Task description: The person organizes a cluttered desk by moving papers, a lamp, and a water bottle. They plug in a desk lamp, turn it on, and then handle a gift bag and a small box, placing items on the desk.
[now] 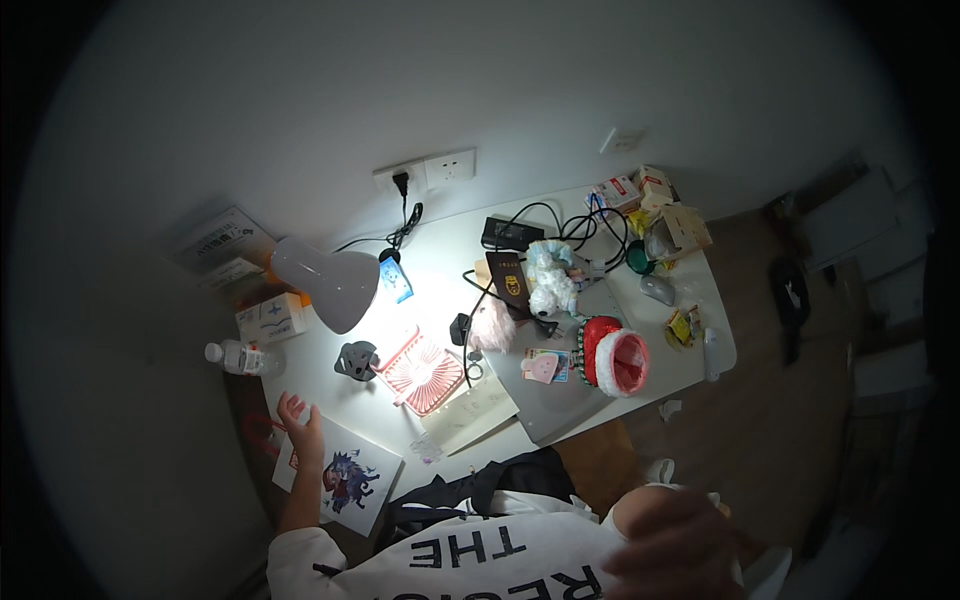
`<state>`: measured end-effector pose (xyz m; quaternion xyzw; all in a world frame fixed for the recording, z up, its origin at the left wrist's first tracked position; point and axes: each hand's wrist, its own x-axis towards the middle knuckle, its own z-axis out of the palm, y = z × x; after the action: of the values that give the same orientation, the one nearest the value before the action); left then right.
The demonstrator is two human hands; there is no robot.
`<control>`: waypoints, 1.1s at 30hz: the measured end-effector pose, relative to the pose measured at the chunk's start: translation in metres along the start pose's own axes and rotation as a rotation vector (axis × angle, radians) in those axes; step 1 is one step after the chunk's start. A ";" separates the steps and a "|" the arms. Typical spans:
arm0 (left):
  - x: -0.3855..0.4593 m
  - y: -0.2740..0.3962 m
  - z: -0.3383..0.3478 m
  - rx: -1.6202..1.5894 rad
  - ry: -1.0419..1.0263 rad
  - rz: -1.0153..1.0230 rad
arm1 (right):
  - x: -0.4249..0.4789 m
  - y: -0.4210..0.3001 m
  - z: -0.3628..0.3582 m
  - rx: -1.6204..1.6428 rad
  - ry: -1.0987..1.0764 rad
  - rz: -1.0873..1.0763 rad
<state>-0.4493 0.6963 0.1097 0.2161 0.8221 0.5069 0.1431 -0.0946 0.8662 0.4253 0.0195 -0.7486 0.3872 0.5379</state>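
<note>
My left hand (298,421) is raised over the left part of the desk, its fingers apart and nothing in it. Below its wrist lies a flat white paper gift bag (364,480) printed with a dark blue wolf-like figure; a red handle (259,433) sticks out at its left. A clear plastic bottle (244,358) lies beyond that hand. My right hand (671,551) is blurred, close to the camera at the lower right, and its fingers cannot be made out. Between the hands, a pink desk fan (424,375) and a sheet of paper (472,414) lie on the white desk (450,234).
A lit desk lamp (326,285) leans over the left side. On a grey laptop (551,416) rest a red-and-white plush boot (613,358), a white plush toy (553,289) and a passport (510,283). Black cables (577,225), a mouse (658,289) and boxes (615,196) crowd the right.
</note>
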 end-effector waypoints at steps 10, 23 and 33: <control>-0.029 0.065 0.047 -0.129 -0.227 0.133 | 0.024 -0.017 -0.014 0.049 0.171 -0.270; -0.057 0.102 0.088 -0.195 -0.477 0.037 | -0.025 0.005 -0.003 1.480 0.251 0.144; -0.055 0.101 0.107 -0.236 -0.534 0.027 | -0.025 0.002 -0.065 1.669 0.111 0.439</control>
<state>-0.3317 0.7910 0.1536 0.3348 0.6876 0.5261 0.3719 -0.0340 0.8972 0.4113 0.2442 -0.1789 0.9058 0.2964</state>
